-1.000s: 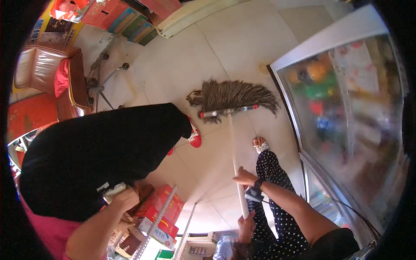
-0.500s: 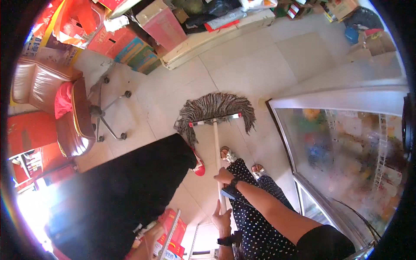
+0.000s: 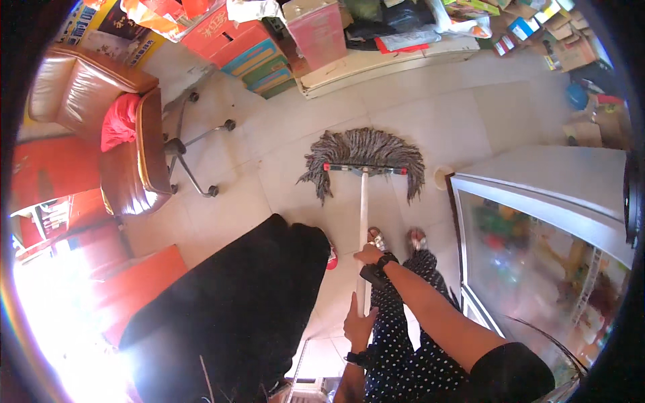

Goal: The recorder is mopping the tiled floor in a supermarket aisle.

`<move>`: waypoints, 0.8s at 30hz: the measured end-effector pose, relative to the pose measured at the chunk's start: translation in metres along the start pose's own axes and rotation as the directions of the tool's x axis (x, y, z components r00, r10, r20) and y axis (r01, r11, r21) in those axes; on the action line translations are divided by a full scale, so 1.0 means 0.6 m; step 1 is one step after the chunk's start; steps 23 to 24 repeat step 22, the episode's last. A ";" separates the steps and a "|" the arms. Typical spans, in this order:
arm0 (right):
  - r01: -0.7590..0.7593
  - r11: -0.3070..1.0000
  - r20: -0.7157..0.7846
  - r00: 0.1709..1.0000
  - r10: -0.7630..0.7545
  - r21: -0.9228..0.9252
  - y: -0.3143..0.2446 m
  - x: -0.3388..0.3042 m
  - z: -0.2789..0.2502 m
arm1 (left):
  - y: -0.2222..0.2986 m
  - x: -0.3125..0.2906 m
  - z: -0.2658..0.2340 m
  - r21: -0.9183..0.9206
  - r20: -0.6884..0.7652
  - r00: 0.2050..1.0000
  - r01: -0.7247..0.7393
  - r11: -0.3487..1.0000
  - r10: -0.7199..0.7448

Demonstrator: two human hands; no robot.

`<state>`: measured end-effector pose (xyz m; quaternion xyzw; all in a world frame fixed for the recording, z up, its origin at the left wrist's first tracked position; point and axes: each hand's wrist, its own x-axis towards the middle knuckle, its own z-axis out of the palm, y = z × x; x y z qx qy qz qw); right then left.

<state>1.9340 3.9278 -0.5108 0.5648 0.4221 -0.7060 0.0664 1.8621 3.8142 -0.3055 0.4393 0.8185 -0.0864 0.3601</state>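
A mop with a grey-brown string head (image 3: 366,144) lies spread on the tiled floor. From its flat bar with red ends, a pale handle (image 3: 363,208) runs back toward me. My right hand (image 3: 368,255), a dark band on its wrist, is closed around the handle's middle. Lower down, my left hand (image 3: 361,328) wraps the same handle, thumb pointing along it. Just past my right hand are my feet in sandals (image 3: 416,238), below dark polka-dot trousers (image 3: 393,336).
A person in black (image 3: 235,316) with a red shoe stands close on my left. Beyond are a brown wheeled chair (image 3: 134,148) and stacked cartons (image 3: 252,54). A low ledge (image 3: 396,64) with bags runs across the back. On my right stands a glass-fronted cabinet (image 3: 537,201).
The mop head has slid forward over the floor, and its bar now sits nearly level. My feet have stepped forward too. Both hands stay on the handle.
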 end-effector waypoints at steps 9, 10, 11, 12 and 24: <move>0.174 0.917 -0.051 0.985 -0.166 0.358 -0.036 0.012 0.019 | 0.008 0.045 -0.056 0.203 -0.208 0.970 0.171 0.964 -0.128; 0.112 0.880 -0.036 0.994 -0.107 0.462 -0.042 0.022 0.013 | 0.030 0.056 -0.079 0.244 -0.210 0.974 0.135 0.960 -0.084; 0.053 0.828 -0.037 0.999 -0.040 0.559 -0.036 0.039 -0.006 | 0.060 0.073 -0.091 0.248 -0.183 0.982 0.096 0.964 -0.051; 0.001 0.760 -0.032 0.999 0.026 0.650 -0.028 0.054 -0.027 | 0.086 0.089 -0.100 0.251 -0.155 0.988 0.056 0.966 -0.017; -0.031 0.568 0.039 0.999 -0.001 0.822 -0.201 0.123 -0.248 | 0.312 0.279 -0.279 0.442 -0.193 0.880 -0.317 0.839 0.434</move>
